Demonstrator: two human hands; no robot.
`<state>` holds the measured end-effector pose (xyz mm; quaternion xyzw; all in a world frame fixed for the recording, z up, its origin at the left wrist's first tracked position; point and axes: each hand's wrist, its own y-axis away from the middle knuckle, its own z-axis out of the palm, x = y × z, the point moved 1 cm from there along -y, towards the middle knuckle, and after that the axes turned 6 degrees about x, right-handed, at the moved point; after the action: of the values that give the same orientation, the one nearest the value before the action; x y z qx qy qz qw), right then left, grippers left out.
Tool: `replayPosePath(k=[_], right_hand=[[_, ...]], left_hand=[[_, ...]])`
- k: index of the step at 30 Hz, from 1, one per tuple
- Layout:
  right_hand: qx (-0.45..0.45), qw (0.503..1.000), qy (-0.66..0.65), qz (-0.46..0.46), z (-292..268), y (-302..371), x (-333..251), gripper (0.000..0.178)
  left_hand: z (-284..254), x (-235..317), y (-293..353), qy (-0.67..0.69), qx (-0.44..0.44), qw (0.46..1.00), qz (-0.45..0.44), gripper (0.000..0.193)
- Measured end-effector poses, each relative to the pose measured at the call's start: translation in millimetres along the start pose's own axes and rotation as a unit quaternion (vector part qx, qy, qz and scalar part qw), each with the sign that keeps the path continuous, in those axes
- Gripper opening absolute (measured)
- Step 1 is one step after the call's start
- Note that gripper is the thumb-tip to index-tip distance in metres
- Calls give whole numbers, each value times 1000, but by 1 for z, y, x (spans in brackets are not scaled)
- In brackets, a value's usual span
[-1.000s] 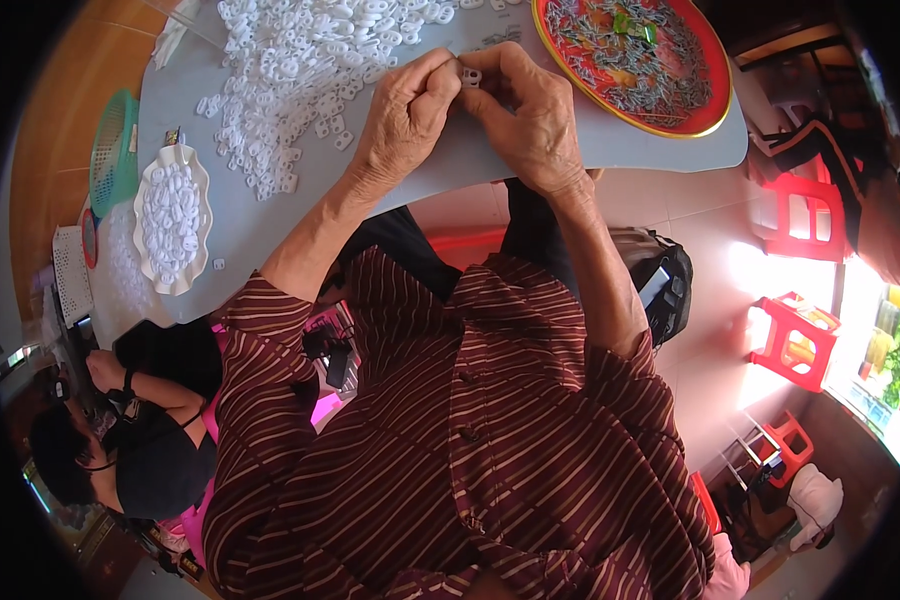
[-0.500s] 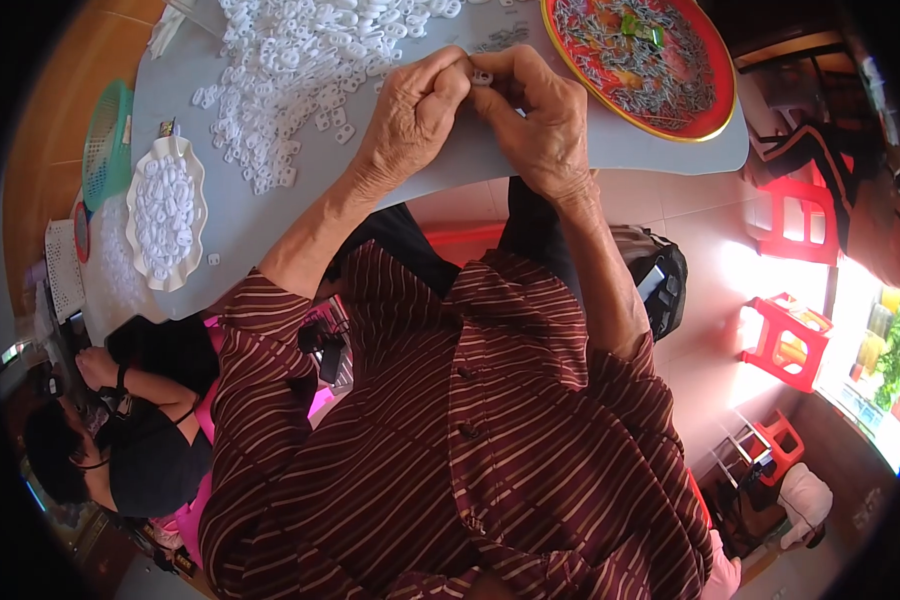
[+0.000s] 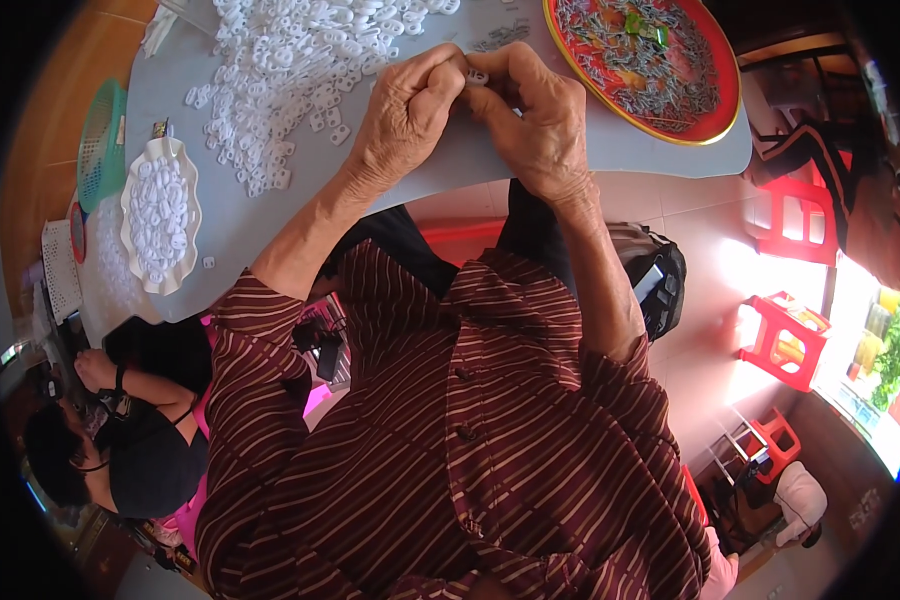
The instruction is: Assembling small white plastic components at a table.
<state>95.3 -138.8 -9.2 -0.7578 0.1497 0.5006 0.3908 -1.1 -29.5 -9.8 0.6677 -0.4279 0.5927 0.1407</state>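
Note:
Over the table's near edge my left hand and right hand meet at the fingertips. A small white plastic clip shows between the thumb and finger of my right hand. My left fingers are curled and pinched against its left side; whatever they hold is hidden. Beyond my left hand spreads a big heap of loose white clips. To the right of my hands is a round red tray with a gold rim, holding many thin grey metal nails and a small green item.
A scalloped white dish full of white pieces stands on the grey table at left, near a green basket. Several small nails lie beyond my hands. Red stools stand at right. Another person sits at lower left.
My hands stay pinched together, and the clip in my right fingers has turned so more of its face shows. The view has shifted slightly.

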Motion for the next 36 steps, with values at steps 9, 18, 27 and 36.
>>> replayPosePath(k=[9, 18, 27, 36], right_hand=[[1, 1000, -13, 23, -4, -3, -1, 17], [-23, 990, -106, 92, -8, -5, 3, 15], [120, 987, -103, -41, -61, -149, -2, 14], [100, 959, 252, -84, -97, -240, 57, 16]], left_hand=[[5, 1, -3, 22, 0, 999, -45, 19], [4, 2, -2, 14, 6, 1000, 12, 33], [4, 44, 24, 68, -118, 987, -81, 33], [-2, 34, 65, 225, -191, 941, -168, 29]])
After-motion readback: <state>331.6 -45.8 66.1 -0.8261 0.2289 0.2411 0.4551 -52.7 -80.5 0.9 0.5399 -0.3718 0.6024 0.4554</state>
